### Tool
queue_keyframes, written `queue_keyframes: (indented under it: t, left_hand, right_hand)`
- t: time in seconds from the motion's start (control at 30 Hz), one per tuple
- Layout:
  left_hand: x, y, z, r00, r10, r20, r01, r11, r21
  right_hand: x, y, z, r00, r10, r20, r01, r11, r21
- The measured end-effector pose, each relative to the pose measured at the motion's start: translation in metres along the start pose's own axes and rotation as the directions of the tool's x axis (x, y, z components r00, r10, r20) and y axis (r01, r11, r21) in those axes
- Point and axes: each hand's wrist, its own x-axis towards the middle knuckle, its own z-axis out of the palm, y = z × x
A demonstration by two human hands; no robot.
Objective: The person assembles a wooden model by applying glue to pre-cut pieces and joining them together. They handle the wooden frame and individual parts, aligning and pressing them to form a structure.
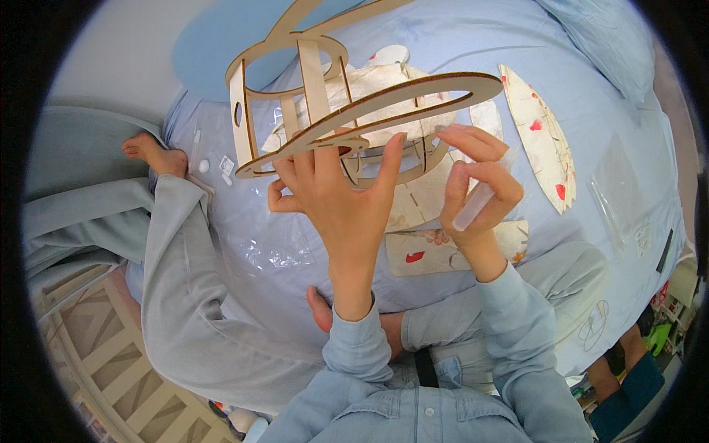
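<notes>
Head view: one openwork wooden frame (314, 81), pale slats and rings with dark edges, held over a bed (509, 44) spread with a blue sheet, ahead of the wearer. Long axis of its near oval ring: slanting from lower left to upper right. Left hand (336, 193), nearer of the two: at the ring's lower-left end, fingers passing behind the wood, thumb spread wide; tips hidden, so whether the grip is clamped cannot be told. Right hand (484, 184): grip clamped on one translucent tube (473, 207), its axis also rising to the right but more steeply, lower end toward the wearer. Relation between them: frame ahead and to the left of the right grip, index fingertip just beside the frame's right side, contact uncertain. Adjacent items: one pale leaf-shaped panel (543, 144) with red marks, right; one clear plastic bag (277, 240), left.
</notes>
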Motion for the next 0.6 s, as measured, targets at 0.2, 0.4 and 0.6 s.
queue_keyframes:
  t: [0.2, 0.4, 0.6]
  left_hand:
    - [-0.002, -0.003, 0.003, 1.0, 0.021, -0.006, -0.021, 1.0, -0.01]
    - [-0.001, 0.003, 0.004, 1.0, -0.002, -0.011, 0.002, 1.0, 0.002]
    - [-0.002, 0.006, 0.004, 0.999, 0.005, -0.046, -0.004, 1.0, 0.009]
  right_hand:
    - [-0.007, 0.009, -0.005, 0.984, -0.124, 0.127, 0.143, 0.979, -0.147]
    - [-0.007, 0.009, -0.006, 0.971, -0.159, 0.18, 0.194, 0.961, -0.199]
    - [-0.007, 0.01, -0.004, 0.969, -0.163, 0.186, 0.198, 0.963, -0.185]
